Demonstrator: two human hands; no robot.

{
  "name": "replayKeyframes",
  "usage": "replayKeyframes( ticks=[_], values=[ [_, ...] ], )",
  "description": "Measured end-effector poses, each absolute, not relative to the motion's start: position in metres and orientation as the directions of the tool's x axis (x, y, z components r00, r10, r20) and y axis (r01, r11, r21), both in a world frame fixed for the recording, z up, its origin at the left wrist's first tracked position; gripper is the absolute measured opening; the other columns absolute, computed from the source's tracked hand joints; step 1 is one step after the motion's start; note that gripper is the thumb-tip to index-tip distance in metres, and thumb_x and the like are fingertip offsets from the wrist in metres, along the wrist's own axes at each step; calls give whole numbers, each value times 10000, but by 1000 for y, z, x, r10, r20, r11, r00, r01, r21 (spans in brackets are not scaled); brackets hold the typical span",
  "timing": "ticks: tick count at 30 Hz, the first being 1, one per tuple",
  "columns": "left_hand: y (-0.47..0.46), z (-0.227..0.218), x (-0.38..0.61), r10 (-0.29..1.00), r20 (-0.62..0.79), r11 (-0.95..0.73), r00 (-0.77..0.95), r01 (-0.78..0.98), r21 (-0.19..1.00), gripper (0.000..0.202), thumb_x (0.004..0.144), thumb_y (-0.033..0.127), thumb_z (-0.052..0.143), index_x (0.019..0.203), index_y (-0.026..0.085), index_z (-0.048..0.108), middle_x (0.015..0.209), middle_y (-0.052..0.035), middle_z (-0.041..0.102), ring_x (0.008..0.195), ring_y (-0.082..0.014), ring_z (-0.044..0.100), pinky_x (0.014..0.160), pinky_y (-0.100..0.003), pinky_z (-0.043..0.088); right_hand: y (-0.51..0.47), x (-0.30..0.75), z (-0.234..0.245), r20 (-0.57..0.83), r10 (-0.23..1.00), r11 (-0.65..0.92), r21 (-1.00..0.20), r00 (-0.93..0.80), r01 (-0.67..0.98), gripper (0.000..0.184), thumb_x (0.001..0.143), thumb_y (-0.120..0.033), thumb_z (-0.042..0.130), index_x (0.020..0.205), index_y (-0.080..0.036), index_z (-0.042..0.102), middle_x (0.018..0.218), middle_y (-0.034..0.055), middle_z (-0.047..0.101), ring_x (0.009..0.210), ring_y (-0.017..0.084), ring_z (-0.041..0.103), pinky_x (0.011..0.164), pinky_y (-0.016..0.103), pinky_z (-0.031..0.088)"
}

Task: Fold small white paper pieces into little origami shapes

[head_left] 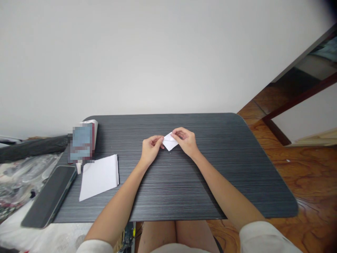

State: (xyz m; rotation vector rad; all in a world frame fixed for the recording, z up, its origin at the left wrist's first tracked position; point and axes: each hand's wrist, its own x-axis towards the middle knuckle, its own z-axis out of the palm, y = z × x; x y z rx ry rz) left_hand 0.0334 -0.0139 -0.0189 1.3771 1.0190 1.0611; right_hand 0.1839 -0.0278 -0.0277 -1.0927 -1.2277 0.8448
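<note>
A small folded piece of white paper is held just above the dark ribbed table, near its middle. My left hand pinches the paper's left edge with thumb and fingers closed. From the right, my right hand grips the paper's upper edge, fingers curled over it. Both forearms reach in from the near edge of the table.
A stack of white paper sheets lies at the table's left. A dark phone overhangs the left corner. A blurred-out card or packet stands behind the sheets. A white wall is behind the table, wooden floor to the right.
</note>
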Motion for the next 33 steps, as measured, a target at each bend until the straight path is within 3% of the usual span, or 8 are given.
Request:
replayKeyframes(
  ticks=[3,7,14,19,22,25,29,33],
  values=[
    [-16,-17,34,968,72,-75,239,3,997,190,699,264,596,790,104,642,675,-31,649,512,-93,562,542,-221,462,-30,185,-24,175,983,176,-984,49,-24,201,714,-288,584,864,-184,499,615,-24,571,493,84,535,447,186,419],
    [-17,-15,35,964,81,-79,255,-17,997,179,704,227,581,838,117,629,637,-12,631,498,-84,544,529,-212,448,-34,185,-20,69,995,62,-994,-73,-86,350,744,-287,550,1053,-229,396,472,-93,495,282,38,351,285,138,228],
    [-15,-17,34,929,87,-79,361,-37,996,275,703,249,601,947,123,598,588,8,582,432,-56,463,426,-182,375,-35,182,-19,89,993,82,-992,-78,-96,368,726,-262,575,1051,-221,408,512,-78,502,349,42,413,318,129,265],
    [-14,-17,33,929,128,-114,348,-60,992,217,728,227,571,918,127,600,617,0,593,454,-69,506,490,-205,414,-36,185,-17,65,979,46,-994,-191,-101,369,737,-272,566,1069,-209,418,482,-92,483,284,22,330,279,128,213],
    [-14,-17,33,928,126,-109,350,-67,992,191,729,221,561,889,130,611,675,-13,612,465,-77,528,509,-217,429,-36,186,-16,71,978,51,-993,-194,-109,258,752,-277,548,978,-181,468,484,-78,487,293,21,343,286,130,215],
    [-15,-17,32,929,134,-128,345,-39,991,192,740,225,536,882,135,629,726,-27,630,473,-81,530,521,-226,434,-36,187,-17,83,976,50,-986,-202,-161,261,754,-292,546,973,-188,448,482,-81,477,302,24,349,296,131,206],
    [-15,-17,27,909,229,-277,349,92,956,234,777,204,464,904,154,655,640,-18,624,560,-113,562,621,-249,452,-33,188,-20,86,964,29,-974,-250,-225,246,758,-319,539,941,-201,424,518,-71,478,342,25,348,330,136,207],
    [-14,-18,23,847,378,-470,373,196,861,288,765,147,438,962,178,647,879,-62,661,794,-161,601,761,-287,449,-31,190,-23,67,955,-24,-954,-288,-299,255,765,-298,523,965,-222,385,539,-75,470,369,34,345,363,148,228]
  ],
)
